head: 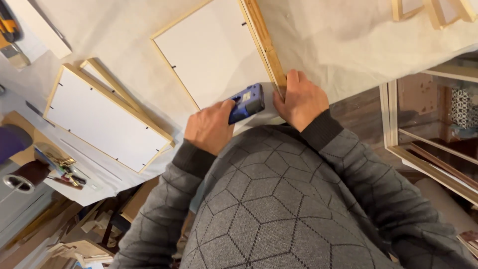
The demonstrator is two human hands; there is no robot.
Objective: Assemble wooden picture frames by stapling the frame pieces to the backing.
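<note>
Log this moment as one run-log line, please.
left hand: grips blue tool | right hand: pressed on wooden frame edge | white backing board in frame | second frame left

Hands (254,117) on blue stapler (247,102), wooden frame (219,50)

second frame (107,119): face down, left on cloth (348,45)
scissors (67,172): far left (partly hidden)
glass cabinet (438,124): right

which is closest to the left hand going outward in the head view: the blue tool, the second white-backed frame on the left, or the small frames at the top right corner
1. Blue tool, gripped in the left hand.
2. Second white-backed frame, lying to its left on the cloth.
3. Small frames, at the far top right edge.
</note>
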